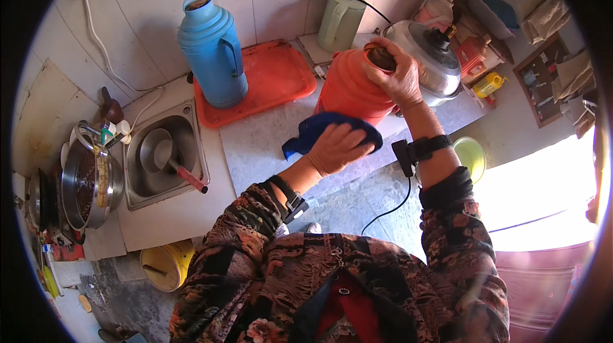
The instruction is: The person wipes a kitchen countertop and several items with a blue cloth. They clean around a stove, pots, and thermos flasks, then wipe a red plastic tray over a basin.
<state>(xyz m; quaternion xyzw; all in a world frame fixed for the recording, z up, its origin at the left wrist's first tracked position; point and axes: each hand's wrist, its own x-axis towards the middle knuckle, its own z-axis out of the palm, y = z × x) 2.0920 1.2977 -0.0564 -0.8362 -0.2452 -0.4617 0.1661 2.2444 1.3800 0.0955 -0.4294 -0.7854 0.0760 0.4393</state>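
Observation:
A red thermos flask (352, 84) stands slightly tilted on the grey counter (261, 149). My right hand (400, 74) grips it around the neck, with the cork stopper (381, 58) showing between thumb and fingers. My left hand (337, 149) presses a dark blue cloth (318, 130) against the flask's lower side, fingers spread over the fabric. To the left, a blue thermos flask (210, 55) with a cork in its mouth is upright on a red plastic tray (282, 72). The red flask's base is partly hidden by the cloth and my hand.
A steel sink (196, 156) at left holds a ladle (158, 151) with a red handle. Steel pans (86, 185) crowd the far left. Behind the flask stand a pale green kettle (340, 22) and a lidded steel pot (426, 55). A yellow bucket (165, 268) is below the counter.

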